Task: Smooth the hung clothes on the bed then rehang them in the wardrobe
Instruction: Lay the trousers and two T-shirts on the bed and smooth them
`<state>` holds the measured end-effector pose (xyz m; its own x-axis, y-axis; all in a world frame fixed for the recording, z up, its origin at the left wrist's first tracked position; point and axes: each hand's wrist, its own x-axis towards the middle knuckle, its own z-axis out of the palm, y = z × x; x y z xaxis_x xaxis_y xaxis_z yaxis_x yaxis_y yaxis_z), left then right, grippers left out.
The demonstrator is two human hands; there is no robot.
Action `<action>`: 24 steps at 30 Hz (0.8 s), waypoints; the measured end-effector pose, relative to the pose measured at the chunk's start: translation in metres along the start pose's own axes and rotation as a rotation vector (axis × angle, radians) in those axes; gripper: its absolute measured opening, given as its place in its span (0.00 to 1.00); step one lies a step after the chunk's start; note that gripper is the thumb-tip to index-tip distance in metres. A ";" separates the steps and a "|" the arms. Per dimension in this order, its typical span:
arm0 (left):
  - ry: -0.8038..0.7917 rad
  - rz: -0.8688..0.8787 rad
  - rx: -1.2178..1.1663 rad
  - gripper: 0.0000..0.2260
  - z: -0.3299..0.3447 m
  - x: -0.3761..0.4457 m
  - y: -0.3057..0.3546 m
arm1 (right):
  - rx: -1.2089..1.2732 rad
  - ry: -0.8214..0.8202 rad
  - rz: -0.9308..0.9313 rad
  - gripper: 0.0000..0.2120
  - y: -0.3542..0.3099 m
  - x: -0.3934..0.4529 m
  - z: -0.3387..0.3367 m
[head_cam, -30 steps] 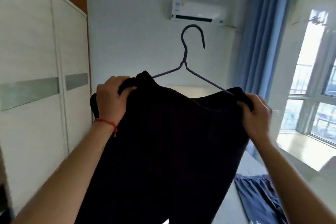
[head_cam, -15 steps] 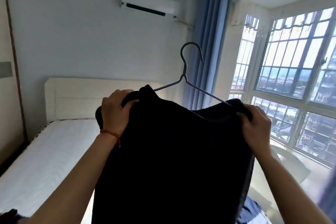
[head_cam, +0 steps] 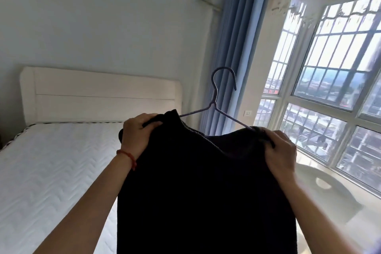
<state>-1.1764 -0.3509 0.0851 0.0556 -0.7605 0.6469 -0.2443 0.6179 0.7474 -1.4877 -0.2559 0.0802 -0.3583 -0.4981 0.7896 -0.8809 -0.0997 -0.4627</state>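
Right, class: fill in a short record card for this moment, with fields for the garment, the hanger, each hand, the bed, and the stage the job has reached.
garment: black garment, hanging on the hanger, held up in the air
hanger: thin wire hanger, hook upright and free
left hand: left hand grips the garment's left shoulder
right hand: right hand grips the right shoulder
bed: white mattress to the left, garment not lying on it
stage: not yet laid on the bed for smoothing

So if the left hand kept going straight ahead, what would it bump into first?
Probably the bed. The left hand, gripping the black garment, points toward the headboard, with only mattress below; depth is hard to judge.
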 end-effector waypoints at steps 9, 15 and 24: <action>-0.118 -0.142 0.036 0.10 0.050 0.027 -0.092 | 0.147 -0.035 0.157 0.15 0.061 0.024 0.094; -0.089 -0.275 0.117 0.08 0.069 0.011 -0.151 | 0.217 -0.154 0.202 0.14 0.110 0.024 0.150; -0.004 -0.492 0.319 0.09 0.140 -0.003 -0.219 | 0.241 -0.445 0.247 0.13 0.207 0.022 0.256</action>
<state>-1.2586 -0.5121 -0.1019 0.2331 -0.9438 0.2344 -0.4698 0.1018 0.8769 -1.5984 -0.5079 -0.1015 -0.3340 -0.8419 0.4238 -0.6731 -0.1017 -0.7325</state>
